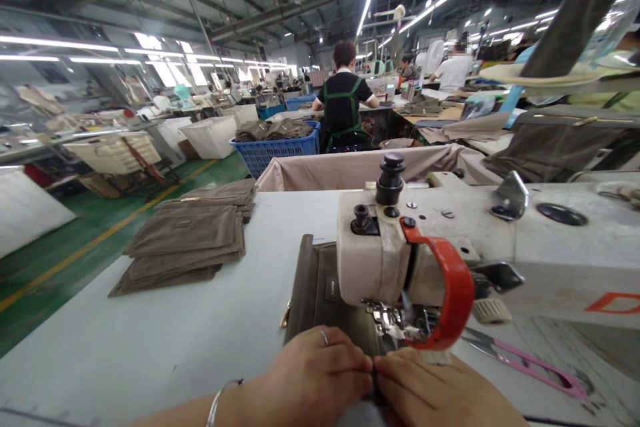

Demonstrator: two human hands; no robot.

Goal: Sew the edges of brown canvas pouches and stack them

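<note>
My left hand (315, 377) and my right hand (440, 393) lie side by side at the bottom edge, fingers curled and pinched onto a brown fabric piece (317, 287). That piece runs under the head of a white sewing machine (450, 247) with a red guard (455, 287). The fingertips of both hands meet just in front of the needle and presser foot (393, 320). A ring and a bracelet show on my left hand and wrist.
A stack of brown fabric pieces (190, 237) lies on the white table (175, 340) to the left. Pink thread snips (530, 363) rest at the right. Beyond stand a blue basket (275, 147), white bins and a person in a green apron (343, 107).
</note>
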